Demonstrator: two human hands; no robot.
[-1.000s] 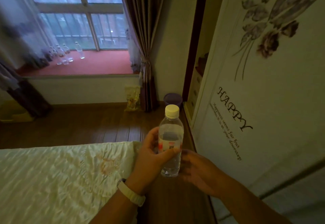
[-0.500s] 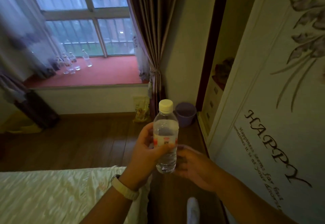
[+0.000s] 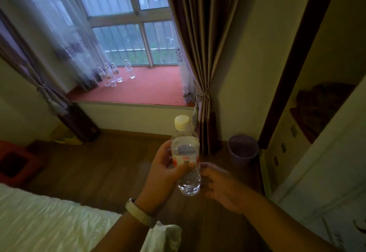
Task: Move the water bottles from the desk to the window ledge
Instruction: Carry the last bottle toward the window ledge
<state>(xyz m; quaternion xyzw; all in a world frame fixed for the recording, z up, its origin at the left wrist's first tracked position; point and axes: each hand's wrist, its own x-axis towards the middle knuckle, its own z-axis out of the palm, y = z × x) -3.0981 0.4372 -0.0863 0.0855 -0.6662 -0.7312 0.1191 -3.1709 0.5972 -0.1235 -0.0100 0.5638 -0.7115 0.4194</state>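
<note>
My left hand (image 3: 162, 174) grips a clear water bottle (image 3: 186, 152) with a white cap and a red-and-white label, holding it upright in front of me. Just right of the bottle's base, my right hand (image 3: 221, 186) hovers with fingers apart, holding nothing. Ahead, the window ledge (image 3: 150, 91) has a red surface. Several clear bottles (image 3: 112, 75) stand clustered at its left end near the sheer curtain, and one more bottle (image 3: 129, 69) stands slightly to their right. The desk is out of view.
A bed with a pale cover (image 3: 49, 220) fills the lower left. Wooden floor (image 3: 95, 168) runs to the ledge wall. A brown curtain (image 3: 204, 53) hangs right of the ledge, with a purple bin (image 3: 242, 150) below it. A white wardrobe (image 3: 316, 172) lines the right side.
I have moved closer to the window, so the ledge and bottles look larger. The bottle stays in my left hand and my right hand stays beside it.
</note>
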